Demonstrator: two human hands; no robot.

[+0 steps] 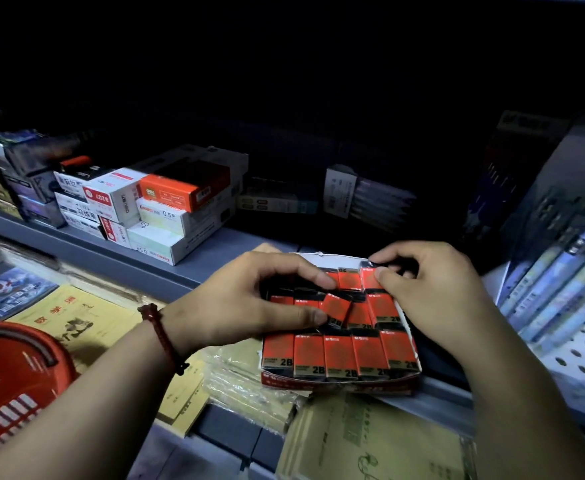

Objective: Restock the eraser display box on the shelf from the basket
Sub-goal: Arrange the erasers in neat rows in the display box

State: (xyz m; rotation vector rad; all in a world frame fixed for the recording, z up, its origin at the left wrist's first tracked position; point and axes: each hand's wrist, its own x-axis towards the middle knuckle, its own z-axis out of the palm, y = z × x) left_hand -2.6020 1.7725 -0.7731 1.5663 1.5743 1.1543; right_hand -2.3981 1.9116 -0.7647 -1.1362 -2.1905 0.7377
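Hands apart | left hand pinches tilted eraser | right hand pinches corner eraser at display box far edge | front row packed, labelled "2B"

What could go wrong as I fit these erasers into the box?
The tilted eraser by your left hand lies askew across the middle row; pushing may jam or lift its neighbours. The display box sits at the front edge of the shelf, so pressing down could tip it off.

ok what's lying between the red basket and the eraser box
Yellow exercise books and a plastic-wrapped stack lie there, with the left hand reaching across above them, as the head view shows.
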